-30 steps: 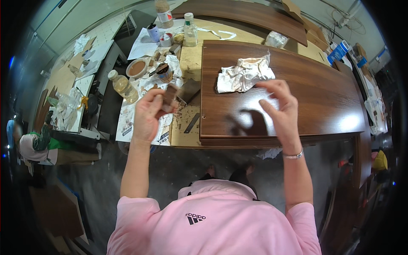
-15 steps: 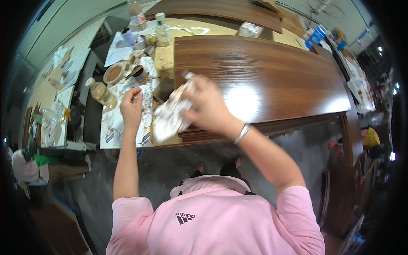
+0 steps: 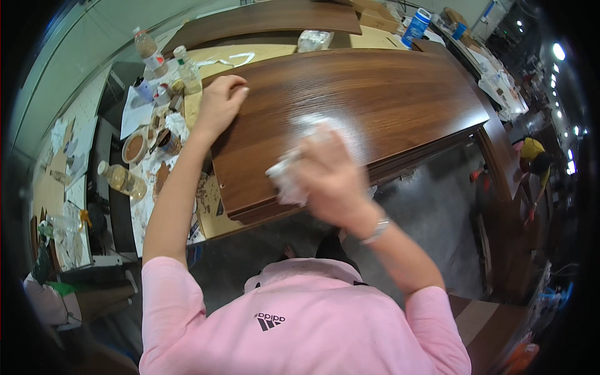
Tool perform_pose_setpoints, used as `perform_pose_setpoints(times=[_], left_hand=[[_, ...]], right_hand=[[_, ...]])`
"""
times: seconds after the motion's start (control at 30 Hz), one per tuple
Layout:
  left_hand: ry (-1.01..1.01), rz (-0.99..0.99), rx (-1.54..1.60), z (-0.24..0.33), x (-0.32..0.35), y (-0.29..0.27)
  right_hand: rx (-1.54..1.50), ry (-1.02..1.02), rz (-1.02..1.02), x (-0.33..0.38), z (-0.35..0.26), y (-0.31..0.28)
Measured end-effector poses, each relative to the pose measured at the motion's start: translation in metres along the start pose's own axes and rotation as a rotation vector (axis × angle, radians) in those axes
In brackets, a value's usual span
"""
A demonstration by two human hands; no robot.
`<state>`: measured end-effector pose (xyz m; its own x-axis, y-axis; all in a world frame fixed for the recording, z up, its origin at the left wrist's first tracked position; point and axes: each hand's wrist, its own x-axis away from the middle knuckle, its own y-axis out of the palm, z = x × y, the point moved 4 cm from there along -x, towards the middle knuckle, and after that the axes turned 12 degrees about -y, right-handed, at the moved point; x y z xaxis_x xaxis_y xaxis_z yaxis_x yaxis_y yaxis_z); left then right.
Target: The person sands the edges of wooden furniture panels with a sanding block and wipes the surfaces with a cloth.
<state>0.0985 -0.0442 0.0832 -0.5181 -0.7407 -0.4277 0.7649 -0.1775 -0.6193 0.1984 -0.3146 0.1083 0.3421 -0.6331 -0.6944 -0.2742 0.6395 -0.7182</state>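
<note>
- Head view: dark wood-grain panel (image 3: 387, 87) lies flat at centre, glossy, near edge toward the person. Wiping judged under way and unfinished, as the white cloth (image 3: 285, 175) is in use on the near-left part. Area covered and area left cannot be told; the sheen shows no clear boundary.
- Right hand (image 3: 330, 178): motion-blurred, above the panel's near-left part; fingers bent and closed over the cloth, exact grip unclear.
- Cloth position: beneath the right fingers, bunched, emerging to their left and far side.
- Left hand (image 3: 220, 103): at the panel's far-left edge, fingers loosely curled, nothing seen in them; contact with the panel not confirmed.
</note>
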Motion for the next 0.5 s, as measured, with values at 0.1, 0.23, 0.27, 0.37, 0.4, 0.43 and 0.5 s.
perform_pose_setpoints(times=[0.1,0.23,0.27,0.37,0.4,0.43,0.5], left_hand=[[0.205,0.014,-0.357,0.009,-0.003,0.054],[0.188,-0.056,-0.307,0.008,0.004,0.053],[0.18,-0.05,-0.263,0.005,0.004,0.047],[0.189,-0.031,-0.33,0.019,0.004,0.05],[0.206,-0.035,-0.308,0.025,0.003,0.056],[0.187,-0.058,-0.313,0.024,0.003,0.059],[0.151,-0.06,-0.322,0.015,0.003,0.055]], right_hand=[[-0.229,0.06,-0.034,-0.022,-0.045,0.038],[-0.114,0.258,-0.011,0.04,0.002,0.02],[0.091,0.274,0.034,0.063,0.027,0.004],[0.527,0.604,0.021,0.15,0.124,-0.08],[0.267,0.87,0.219,0.193,0.154,-0.106],[-0.02,1.107,0.426,0.22,0.173,-0.118],[-0.892,0.942,1.102,0.186,0.162,-0.111]])
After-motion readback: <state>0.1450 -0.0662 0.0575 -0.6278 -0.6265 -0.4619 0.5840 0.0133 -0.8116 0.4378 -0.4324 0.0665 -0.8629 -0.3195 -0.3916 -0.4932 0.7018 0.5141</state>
